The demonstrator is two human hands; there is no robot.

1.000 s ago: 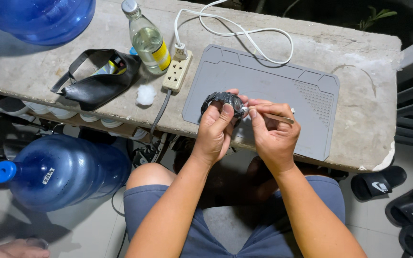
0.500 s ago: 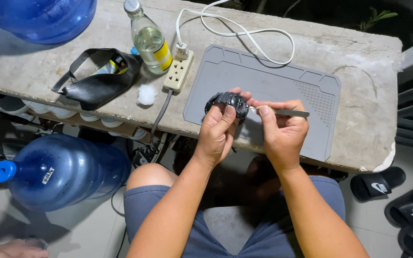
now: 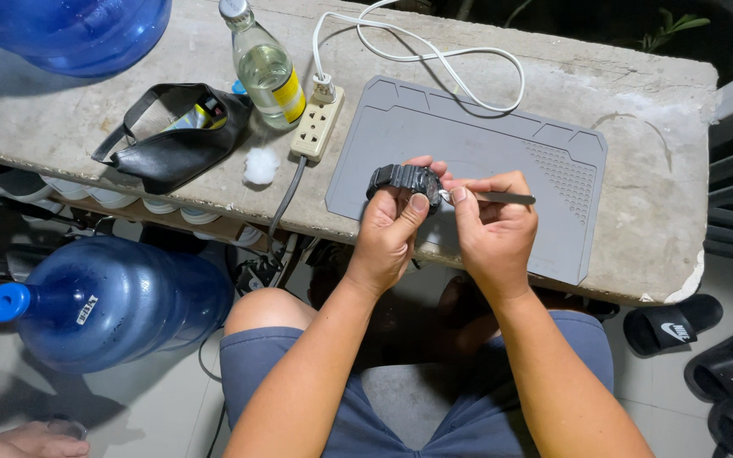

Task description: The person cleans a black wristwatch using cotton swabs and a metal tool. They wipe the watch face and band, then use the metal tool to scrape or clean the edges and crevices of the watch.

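Observation:
My left hand (image 3: 394,227) holds a dark wristwatch with a link band (image 3: 402,179) over the near edge of a grey work mat (image 3: 502,144). My right hand (image 3: 494,229) grips a thin metal tool (image 3: 502,198), probably tweezers, lying level with its tip at the watch's right side. Both hands are close together, thumbs almost touching. My fingers hide the watch's face.
A concrete bench (image 3: 638,93) carries a black pouch (image 3: 176,144), a glass bottle with clear liquid (image 3: 266,72), a power strip (image 3: 316,125) with a white cable, and a cotton ball (image 3: 260,165). Blue water jugs (image 3: 112,301) sit at left. Black sandals (image 3: 706,356) lie at right.
Both hands have shifted slightly left and away with the watch. The tool has turned from slanted to level, its tip staying at the watch.

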